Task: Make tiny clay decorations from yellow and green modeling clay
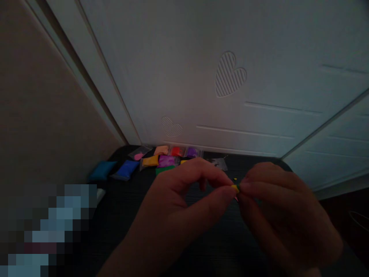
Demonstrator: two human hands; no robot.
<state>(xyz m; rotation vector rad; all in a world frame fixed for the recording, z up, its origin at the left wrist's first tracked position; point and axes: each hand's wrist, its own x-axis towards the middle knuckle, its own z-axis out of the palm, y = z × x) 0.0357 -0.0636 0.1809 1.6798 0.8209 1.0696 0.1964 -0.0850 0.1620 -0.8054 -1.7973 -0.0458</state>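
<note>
"Left hand and right hand: what is held?"
"A small yellow-and-green piece is pinched between the fingertips of both."
"And beyond?"
"On the dark table, coloured packets are spread before a white panel."

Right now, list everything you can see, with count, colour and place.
Table: one, dark, below
Packets: at least ten, teal, blue, pink, peach, orange, red, magenta, violet, green, yellow, table's far side
Clear packet: one, greyish, right of those
Panel: one, pale, behind the table
Hearts: two, pale, on the panel
Wall: one, brownish, left
Pixelated patch: one, bluish, lower left, contents hidden
Speck: one, yellow, just beyond the piece
Piece: one, yellow and green, pinched between fingertips
Left hand: one, centre
Right hand: one, right
</note>
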